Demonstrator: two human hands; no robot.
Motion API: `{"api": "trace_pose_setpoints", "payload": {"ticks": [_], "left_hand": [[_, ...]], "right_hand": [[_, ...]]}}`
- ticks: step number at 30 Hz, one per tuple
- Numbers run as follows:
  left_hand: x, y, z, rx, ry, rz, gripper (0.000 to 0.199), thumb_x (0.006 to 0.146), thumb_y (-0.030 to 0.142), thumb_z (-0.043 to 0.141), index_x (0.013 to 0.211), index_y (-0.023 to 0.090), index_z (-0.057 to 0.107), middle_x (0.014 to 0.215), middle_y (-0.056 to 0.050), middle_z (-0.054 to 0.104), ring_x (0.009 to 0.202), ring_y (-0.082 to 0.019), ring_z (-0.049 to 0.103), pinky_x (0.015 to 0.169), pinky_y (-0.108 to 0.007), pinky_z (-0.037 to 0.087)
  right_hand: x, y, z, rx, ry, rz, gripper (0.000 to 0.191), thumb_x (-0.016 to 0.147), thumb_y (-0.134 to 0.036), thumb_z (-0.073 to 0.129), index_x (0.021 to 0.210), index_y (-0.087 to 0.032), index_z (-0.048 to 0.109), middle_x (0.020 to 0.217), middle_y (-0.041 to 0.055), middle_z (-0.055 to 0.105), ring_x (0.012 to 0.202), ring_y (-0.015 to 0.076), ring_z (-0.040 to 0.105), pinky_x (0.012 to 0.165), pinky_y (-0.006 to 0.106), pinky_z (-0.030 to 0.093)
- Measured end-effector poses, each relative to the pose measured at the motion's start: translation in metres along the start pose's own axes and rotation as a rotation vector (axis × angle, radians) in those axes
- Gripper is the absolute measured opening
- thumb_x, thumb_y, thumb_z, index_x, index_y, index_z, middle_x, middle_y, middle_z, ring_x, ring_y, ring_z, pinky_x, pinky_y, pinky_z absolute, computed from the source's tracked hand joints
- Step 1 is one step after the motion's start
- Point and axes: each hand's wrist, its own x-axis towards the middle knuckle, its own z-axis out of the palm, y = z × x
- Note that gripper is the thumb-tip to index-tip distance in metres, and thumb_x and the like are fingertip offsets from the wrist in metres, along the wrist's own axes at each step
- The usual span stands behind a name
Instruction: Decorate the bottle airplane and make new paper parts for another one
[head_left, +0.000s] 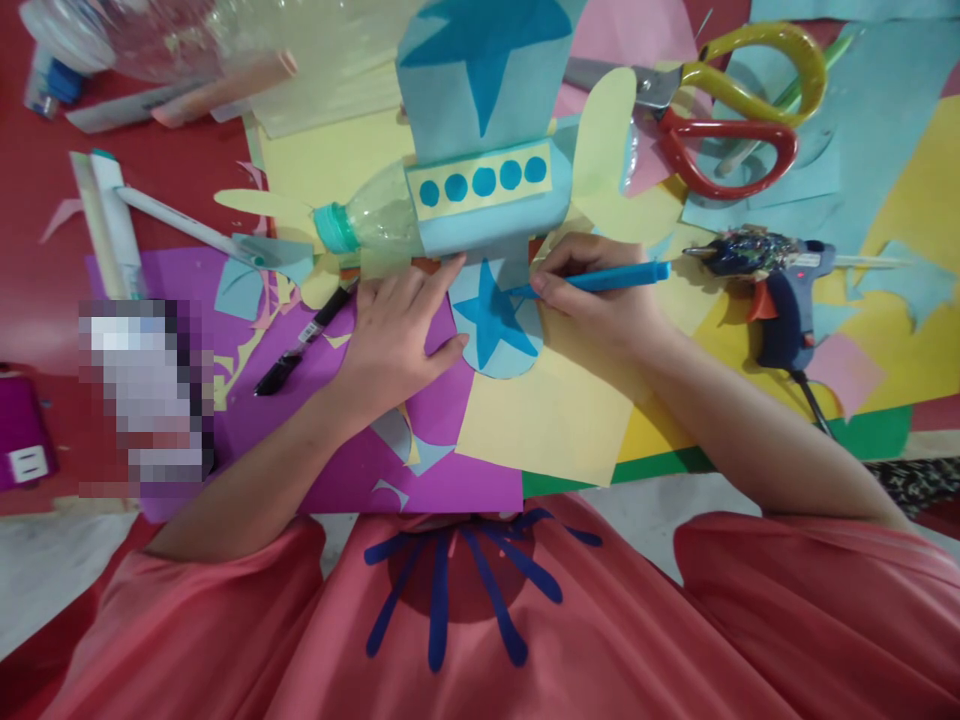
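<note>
A clear plastic bottle (382, 212) lies on its side, made up as an aeroplane with light blue paper around its body. A yellow strip (484, 180) on it bears a row of blue dots. One paper wing (466, 345) points toward me and carries a blue star (493, 318); the far wing (435, 125) has a larger star. My right hand (592, 290) grips a blue marker (619, 277), its tip at the near star's edge. My left hand (405, 325) lies with fingers spread by the near wing, index finger reaching the bottle's paper. A black pen (304, 345) is beside it.
Scissors (739, 110) with yellow and red handles lie at the back right. A glue gun (780, 295) rests right of my hand, its cord toward me. Several markers, paper scraps and a blurred-out object (150, 390) are on the left.
</note>
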Motion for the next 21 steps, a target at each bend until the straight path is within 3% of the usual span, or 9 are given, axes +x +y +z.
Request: {"api": "trace_pose_setpoints", "payload": {"ticks": [7, 15, 21], "left_hand": [[-0.0001, -0.0007, 0.0, 0.003, 0.004, 0.007, 0.06, 0.09, 0.034, 0.051, 0.147, 0.022, 0.037, 0.117, -0.011, 0.059, 0.115, -0.033, 0.053, 0.1, -0.048, 0.038], [-0.0004, 0.0005, -0.0004, -0.014, 0.007, 0.002, 0.06, 0.089, 0.034, 0.052, 0.146, 0.02, 0.039, 0.116, -0.011, 0.06, 0.114, -0.032, 0.054, 0.099, -0.048, 0.037], [-0.0002, -0.0002, -0.0003, -0.011, -0.001, -0.002, 0.061, 0.089, 0.035, 0.052, 0.147, 0.02, 0.037, 0.12, -0.012, 0.059, 0.116, -0.033, 0.053, 0.101, -0.049, 0.036]], "right_hand": [[0.0012, -0.0063, -0.0008, -0.018, -0.022, 0.026, 0.02, 0.07, -0.01, 0.063, 0.055, -0.019, 0.054, 0.055, -0.003, 0.05, 0.054, 0.0089, 0.042, 0.051, 0.026, 0.036], [0.0001, -0.0024, 0.0001, 0.036, 0.04, 0.017, 0.019, 0.078, -0.023, 0.063, 0.06, -0.02, 0.058, 0.056, -0.0025, 0.052, 0.052, 0.0093, 0.044, 0.052, 0.027, 0.039], [-0.0006, 0.0, 0.002, 0.042, 0.027, -0.021, 0.015, 0.079, -0.019, 0.066, 0.064, -0.019, 0.06, 0.059, -0.0031, 0.053, 0.054, 0.0088, 0.047, 0.054, 0.026, 0.039]]}}
